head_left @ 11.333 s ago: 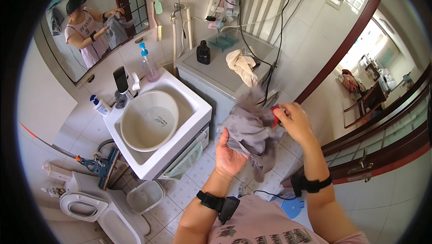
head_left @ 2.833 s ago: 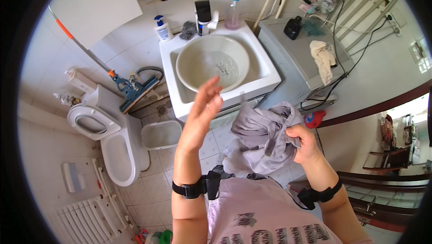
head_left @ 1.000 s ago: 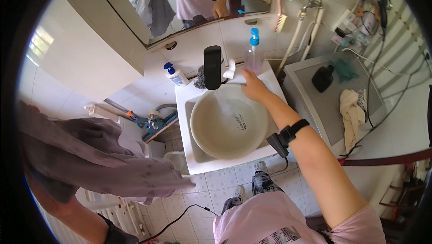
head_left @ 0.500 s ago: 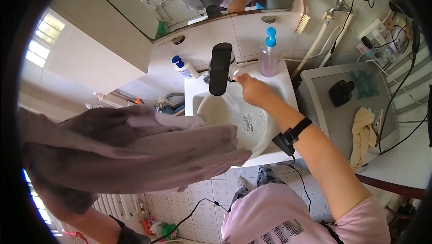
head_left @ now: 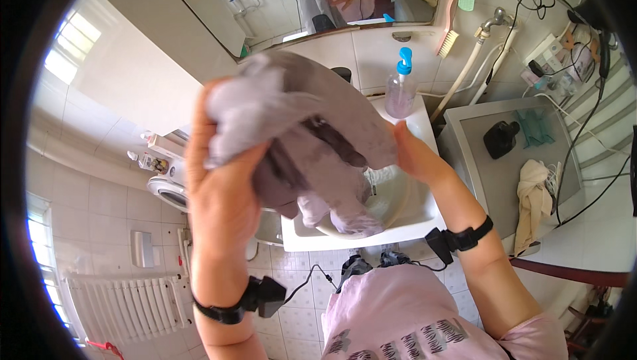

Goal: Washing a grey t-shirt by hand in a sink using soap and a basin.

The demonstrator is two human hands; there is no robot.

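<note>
A greyish-mauve cloth garment [head_left: 345, 114], with darker damp-looking patches, is bunched up above the sink. My left hand [head_left: 225, 174] is closed round its left part, holding it high. At the garment's right edge is my right hand [head_left: 419, 155]; its fingertips are partly hidden by the cloth, while the mirror shows stretched, spread fingers. The garment's lower end hangs over a round white basin [head_left: 399, 197] with water in it, standing in the white sink [head_left: 424, 217]. Cloth covers most of the black-topped tap [head_left: 342, 73].
A pump bottle [head_left: 400, 91] with a blue top stands on the sink's back right corner. To the right, a grey-topped appliance [head_left: 478, 134] carries a black bottle [head_left: 501, 138] and a beige cloth [head_left: 533, 191]. Brushes hang beside the mirror [head_left: 265, 8]. A white radiator [head_left: 129, 303] is low at left.
My left hand has brought the garment from the far left to over the basin and raised it. My right hand has left the tap and come to the cloth's right edge.
</note>
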